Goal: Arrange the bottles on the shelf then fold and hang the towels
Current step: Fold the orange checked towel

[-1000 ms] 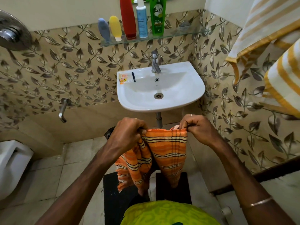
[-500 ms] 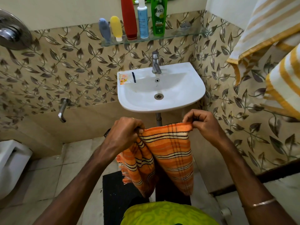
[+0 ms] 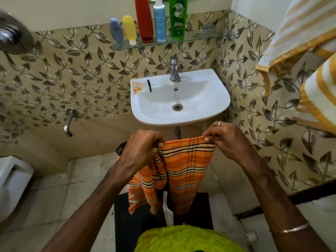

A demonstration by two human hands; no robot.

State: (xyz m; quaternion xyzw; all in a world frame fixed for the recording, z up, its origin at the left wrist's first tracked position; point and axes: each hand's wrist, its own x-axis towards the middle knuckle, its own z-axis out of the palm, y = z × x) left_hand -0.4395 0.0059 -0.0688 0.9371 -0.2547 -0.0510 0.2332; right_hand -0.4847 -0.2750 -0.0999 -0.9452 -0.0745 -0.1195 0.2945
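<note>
1. Orange striped towel (image 3: 183, 166) held up in front of the body, just below the front rim of the white sink (image 3: 218, 106), top edge pulled fairly flat between both hands.
2. Left hand (image 3: 141, 148) bunched tight around the towel's left top corner, fingers curled over a gathered fold, extra cloth with a frayed fringe hanging down beneath it.
3. Right hand (image 3: 223, 139) pinching the right top corner between thumb and fingertips, ring on one finger, thin bangle (image 3: 289, 229) further down that wrist.
4. Rest of the towel drooping straight down over a black mat (image 3: 127, 215) on the tiled floor.
5. Five bottles lined up on the glass shelf (image 3: 200, 38) above the tap (image 3: 174, 71): grey-blue tube (image 3: 116, 31), yellow tube (image 3: 129, 28), red bottle (image 3: 144, 19), pale blue bottle (image 3: 160, 22), green bottle (image 3: 178, 17), all standing close together.
6. White-and-yellow striped towels (image 3: 298, 33) hanging on the right wall, well apart from the orange one.
7. Small packet (image 3: 138, 87) lying on the sink's back left corner.
</note>
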